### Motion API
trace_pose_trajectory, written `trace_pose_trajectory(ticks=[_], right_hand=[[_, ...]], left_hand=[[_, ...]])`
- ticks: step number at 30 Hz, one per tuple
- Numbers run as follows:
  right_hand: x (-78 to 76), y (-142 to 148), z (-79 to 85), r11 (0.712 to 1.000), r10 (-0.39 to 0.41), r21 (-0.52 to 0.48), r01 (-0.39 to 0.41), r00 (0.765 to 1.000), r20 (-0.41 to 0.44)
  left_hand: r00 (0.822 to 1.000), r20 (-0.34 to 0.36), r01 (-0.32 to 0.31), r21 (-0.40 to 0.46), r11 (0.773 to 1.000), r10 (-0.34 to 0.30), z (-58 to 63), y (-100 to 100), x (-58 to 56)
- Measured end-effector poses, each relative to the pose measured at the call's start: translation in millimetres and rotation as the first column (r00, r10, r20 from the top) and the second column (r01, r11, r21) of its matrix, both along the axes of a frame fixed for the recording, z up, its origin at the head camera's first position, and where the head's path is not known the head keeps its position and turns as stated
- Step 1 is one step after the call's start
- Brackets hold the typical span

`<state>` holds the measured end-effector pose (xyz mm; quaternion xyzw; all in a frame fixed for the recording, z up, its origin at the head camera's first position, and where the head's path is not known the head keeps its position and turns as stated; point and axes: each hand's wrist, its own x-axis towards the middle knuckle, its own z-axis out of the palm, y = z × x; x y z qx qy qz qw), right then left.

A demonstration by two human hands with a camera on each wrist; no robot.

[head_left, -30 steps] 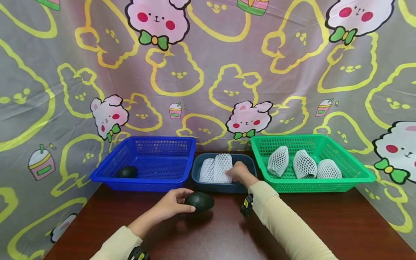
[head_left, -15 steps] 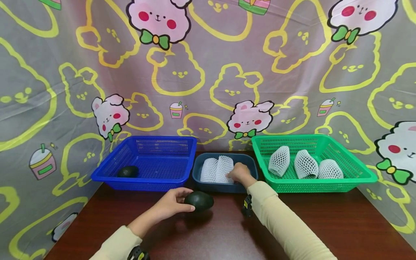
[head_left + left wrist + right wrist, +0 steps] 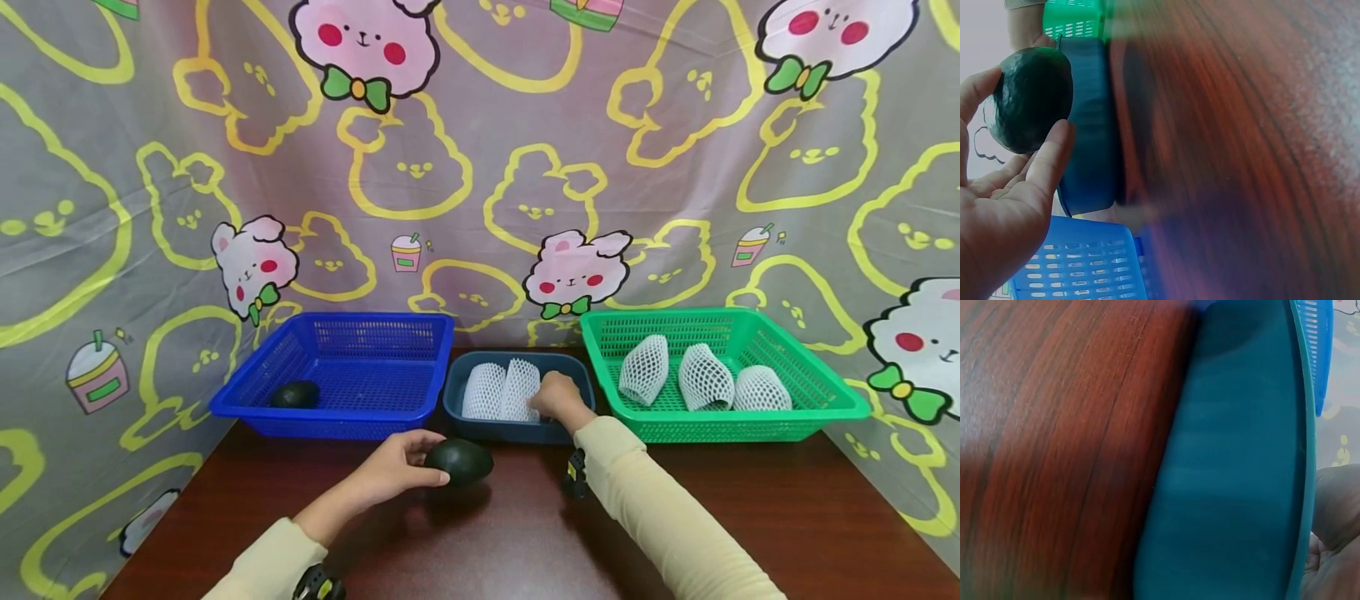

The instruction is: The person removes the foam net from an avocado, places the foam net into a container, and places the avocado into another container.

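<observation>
Above the table's middle, my left hand (image 3: pixel 397 468) grips a dark green avocado (image 3: pixel 459 462) by its left end. In the left wrist view, the avocado (image 3: pixel 1034 100) sits between the thumb and fingertips. My right hand (image 3: pixel 558 397) reaches into the small dark blue tub (image 3: pixel 517 430) and pinches the side of a white foam net sleeve (image 3: pixel 521 390). Another foam net sleeve (image 3: pixel 484 392) lies next to it on the left. The right wrist view mostly shows the tub's outer wall (image 3: pixel 1235 450), which hides the right fingertips.
At left stands a blue basket (image 3: pixel 330 426) with one avocado (image 3: pixel 295 395) inside. A green basket (image 3: pixel 720 431) on the right holds several net-wrapped pieces, one of them a netted fruit (image 3: pixel 644 371). A patterned cloth (image 3: pixel 480 167) rises behind the brown table (image 3: pixel 510 542).
The foam net sleeve at my right hand has shifted slightly right, and the hand with it. My left hand and its avocado have stayed almost still.
</observation>
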<state>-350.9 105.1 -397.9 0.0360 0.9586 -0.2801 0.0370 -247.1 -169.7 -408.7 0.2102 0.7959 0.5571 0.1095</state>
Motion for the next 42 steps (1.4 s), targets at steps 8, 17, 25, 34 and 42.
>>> trace_pose_trajectory(ticks=[8, 17, 25, 34, 42], right_hand=[[2.7, 4, 10.4, 0.999, 0.032, 0.043, -0.028, 0.996, -0.081], [9.8, -1, 27.3, 0.998, 0.05, -0.04, -0.056, 0.988, -0.144], [20.9, -19, 36.7, 0.981, 0.077, -0.155, -0.113, 0.972, -0.221], [33.3, -48, 35.1, 0.899, 0.119, -0.385, -0.21, 0.962, -0.246], [45.6, -78, 28.0, 0.772, 0.15, -0.592, -0.231, 0.972, -0.183]], left_hand=[[1.0, -0.026, 0.002, -0.003, 1.0, -0.002, 6.7, -2, 0.0], [0.998, -0.051, -0.033, 0.015, 0.999, 0.034, 21.7, -10, -4.5], [0.983, -0.124, -0.137, 0.01, 0.991, 0.137, 43.8, -22, -11.7], [0.925, -0.175, -0.346, -0.021, 0.938, 0.337, 62.2, -42, -24.1], [0.873, -0.232, -0.455, -0.067, 0.888, 0.43, 64.4, -63, -39.0]])
